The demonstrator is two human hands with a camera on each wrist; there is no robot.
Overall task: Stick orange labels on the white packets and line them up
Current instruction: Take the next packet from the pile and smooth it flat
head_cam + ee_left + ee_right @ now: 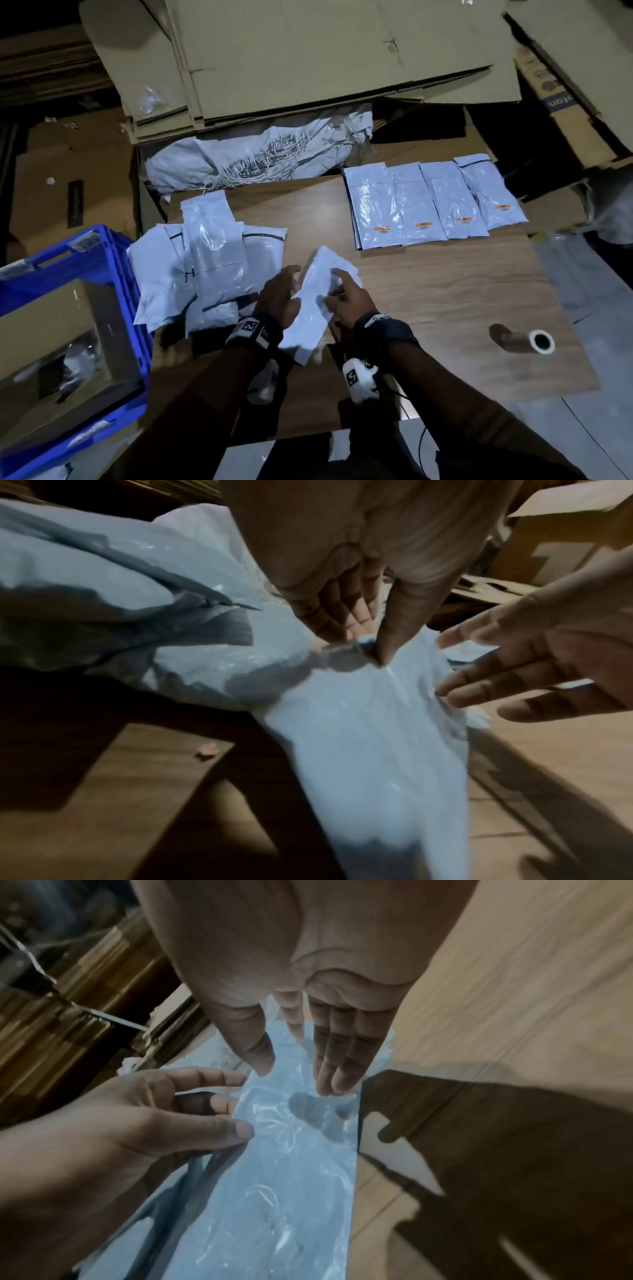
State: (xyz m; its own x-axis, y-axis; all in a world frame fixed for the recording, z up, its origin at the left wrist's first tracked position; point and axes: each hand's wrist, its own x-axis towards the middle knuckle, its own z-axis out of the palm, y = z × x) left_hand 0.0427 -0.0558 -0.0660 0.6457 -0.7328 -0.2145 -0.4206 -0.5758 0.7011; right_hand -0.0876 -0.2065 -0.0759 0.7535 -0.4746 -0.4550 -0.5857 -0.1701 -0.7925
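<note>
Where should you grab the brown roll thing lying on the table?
Probably around its middle, coming down from above. The brown roll lies on its side on the wooden table, its open white-rimmed end facing near-right. It is round, so thumb and fingers can wrap opposite sides. Nothing lies close beside it.

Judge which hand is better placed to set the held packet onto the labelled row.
Right, probably. The row lies on the right side of the table, and the right hand is nearer to it. The left hand pinches the packet beside the unlabelled pile.

White packet [313,301] held tilted; four labelled packets [431,202] lined up.
</note>
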